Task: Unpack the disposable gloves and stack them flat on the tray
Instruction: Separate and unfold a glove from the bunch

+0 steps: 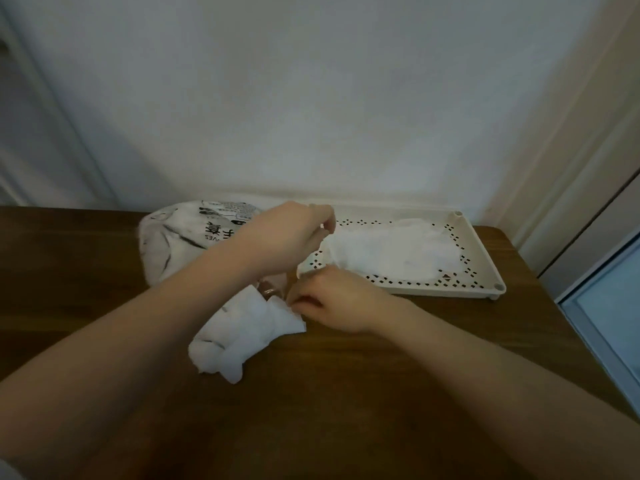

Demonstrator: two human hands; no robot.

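Between the hands, the left hand (287, 237) pinched a thin glove's (388, 251) cuff while the right hand (332, 306) pinched its near edge; the glove lay on the tray (485, 258) beyond. Uneven pulling could have wrinkled it or dragged the stack off.

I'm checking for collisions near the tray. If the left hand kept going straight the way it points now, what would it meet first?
The left hand points right, over the tray. It would likely meet the gloves stacked there first, though its height above them is unclear.

Both forearms bare, no sleeves, no jewellery.
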